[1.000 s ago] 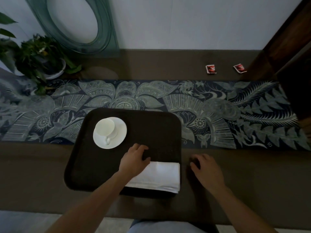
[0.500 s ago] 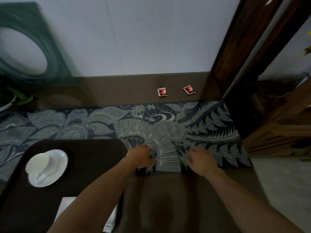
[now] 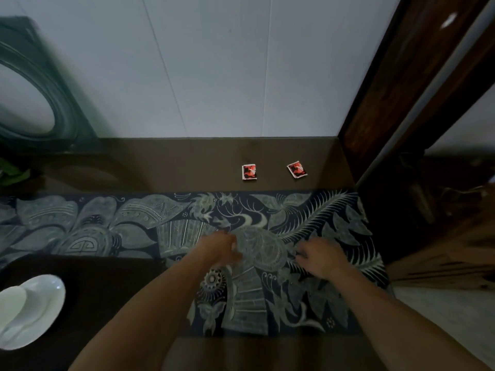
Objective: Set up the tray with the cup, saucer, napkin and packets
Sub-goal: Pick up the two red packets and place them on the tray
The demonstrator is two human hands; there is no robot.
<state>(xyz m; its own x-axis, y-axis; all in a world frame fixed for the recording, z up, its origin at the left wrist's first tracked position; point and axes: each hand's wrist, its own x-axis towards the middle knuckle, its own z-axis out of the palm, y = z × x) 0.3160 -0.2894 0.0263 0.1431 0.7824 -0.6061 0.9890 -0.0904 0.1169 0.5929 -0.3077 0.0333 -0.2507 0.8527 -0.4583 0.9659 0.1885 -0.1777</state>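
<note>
Well beyond both hands (image 3: 270, 253), packets (image 3: 273, 171).

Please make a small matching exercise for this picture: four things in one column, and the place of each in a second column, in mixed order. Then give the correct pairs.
Things
1. white cup on its white saucer
2. two small red packets
3. the person's left hand
4. dark wooden post

Places
A. over the patterned blue table runner
B. on bare brown table near the wall
C. on the dark tray, far left
D. upright at the table's right end

Pairs: 1-C, 2-B, 3-A, 4-D
</note>
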